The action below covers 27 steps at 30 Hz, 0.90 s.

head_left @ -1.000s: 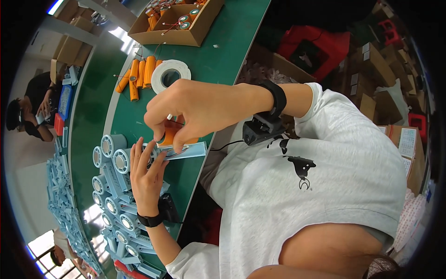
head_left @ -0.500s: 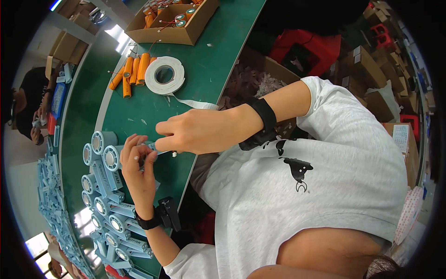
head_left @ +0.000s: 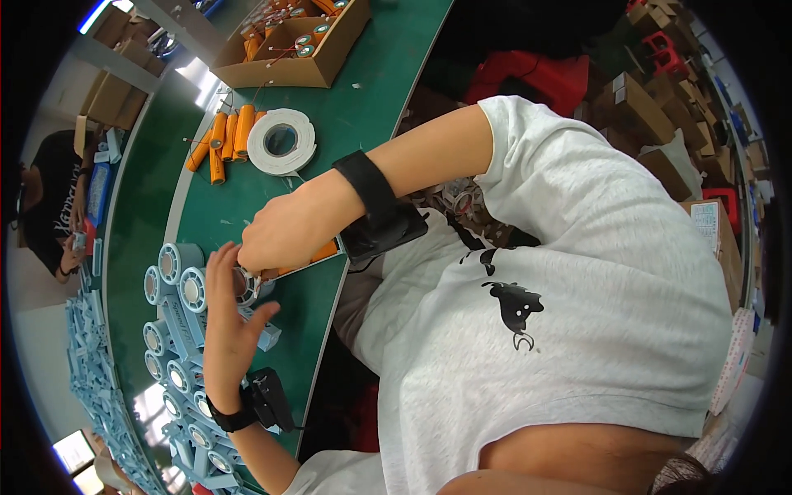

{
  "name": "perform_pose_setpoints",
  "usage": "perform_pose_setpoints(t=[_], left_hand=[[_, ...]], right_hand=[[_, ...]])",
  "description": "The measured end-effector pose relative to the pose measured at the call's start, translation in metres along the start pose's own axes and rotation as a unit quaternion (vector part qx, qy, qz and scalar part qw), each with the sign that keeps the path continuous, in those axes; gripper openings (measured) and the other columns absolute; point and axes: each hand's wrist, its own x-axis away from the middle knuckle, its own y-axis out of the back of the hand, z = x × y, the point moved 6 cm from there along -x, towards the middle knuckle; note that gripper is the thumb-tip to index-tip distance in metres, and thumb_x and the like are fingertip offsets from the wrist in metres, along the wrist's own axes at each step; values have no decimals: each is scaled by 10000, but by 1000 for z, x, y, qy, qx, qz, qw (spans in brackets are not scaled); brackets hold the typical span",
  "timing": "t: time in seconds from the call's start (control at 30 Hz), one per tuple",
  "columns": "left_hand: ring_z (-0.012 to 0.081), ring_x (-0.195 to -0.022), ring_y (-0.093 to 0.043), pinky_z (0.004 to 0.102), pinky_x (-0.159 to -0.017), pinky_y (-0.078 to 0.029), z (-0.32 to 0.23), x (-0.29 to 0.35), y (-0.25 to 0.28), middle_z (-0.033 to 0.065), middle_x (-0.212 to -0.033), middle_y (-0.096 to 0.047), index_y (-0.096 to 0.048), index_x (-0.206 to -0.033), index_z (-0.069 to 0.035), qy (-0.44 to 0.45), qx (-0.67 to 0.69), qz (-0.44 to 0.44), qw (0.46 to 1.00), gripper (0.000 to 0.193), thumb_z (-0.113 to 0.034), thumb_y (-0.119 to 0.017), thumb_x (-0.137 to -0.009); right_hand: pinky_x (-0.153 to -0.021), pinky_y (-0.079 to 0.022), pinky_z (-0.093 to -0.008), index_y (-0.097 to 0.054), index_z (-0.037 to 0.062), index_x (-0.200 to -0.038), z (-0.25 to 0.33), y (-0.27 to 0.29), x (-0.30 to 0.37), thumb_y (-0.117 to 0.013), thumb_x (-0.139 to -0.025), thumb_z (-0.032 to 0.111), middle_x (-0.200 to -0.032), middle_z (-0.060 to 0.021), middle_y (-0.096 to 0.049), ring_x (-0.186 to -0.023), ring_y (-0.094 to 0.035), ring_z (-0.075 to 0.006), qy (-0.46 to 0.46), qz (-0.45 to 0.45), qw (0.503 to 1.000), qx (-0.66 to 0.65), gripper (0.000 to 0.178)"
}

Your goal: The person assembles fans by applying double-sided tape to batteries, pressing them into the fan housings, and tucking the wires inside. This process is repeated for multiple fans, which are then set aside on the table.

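My right hand (head_left: 289,235) is bent downward, its fingers curled over a light-blue handheld fan housing; its wristband hides part of the grip. Out from beneath this hand shows an orange battery cell (head_left: 326,250), lying along the housing's pale edge. Beside the fingertips is the round fan head (head_left: 245,285), partly covered. My left hand (head_left: 228,318) is open, fingers stretched up along the fan head's left side and thumb held apart. Just left of it lie several light-blue fans (head_left: 194,289) in a cluster on the green table.
A white tape roll (head_left: 257,147) lies beyond my right hand, near loose orange battery cells (head_left: 243,132). Farther back stands a cardboard box (head_left: 330,70) of cells. Many blue parts (head_left: 91,346) are heaped at the left, where another person (head_left: 58,206) works. A red stool (head_left: 528,81) stands beyond the table.
My right hand has moved down and left, its forearm turning more steeply. My left hand has uncurled its fingers and shifted slightly downward. Orange cell surface now shows under my right hand.
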Motion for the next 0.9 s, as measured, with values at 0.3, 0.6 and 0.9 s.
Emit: perform_pose_setpoints(t=[0.3,0.6,0.9], left_hand=[[311,-1038,-463,386,-851,-401,-11,-3,-7,115,-1131,-488,-514,-1061,-35,-18,-178,-37,983,487,72,-634,-601],[335,-1080,-441,416,-878,-381,-28,-2,-2,110,-1132,-494,-530,-1054,-42,-70,-308,-81,945,475,68,-636,-604],[283,-1020,-497,352,-823,-419,-32,-32,39,103,-1125,-508,-543,-1068,-28,-59,-260,-126,955,483,69,-644,-606]], right_hand=[[-691,-446,-349,-519,-1,-1044,-17,-20,43,-539,-755,38,-883,-157,-601,-806,-585,-296,-70,-250,893,-368,293],[-670,-440,-344,-514,-9,-1069,-19,-25,34,-519,-793,44,-883,-149,-606,-714,-592,-261,-75,-285,890,-348,281],[-699,-440,-292,-537,-2,-1085,-34,21,47,-562,-778,51,-870,-123,-603,-744,-573,-159,-22,-361,855,-372,313]])
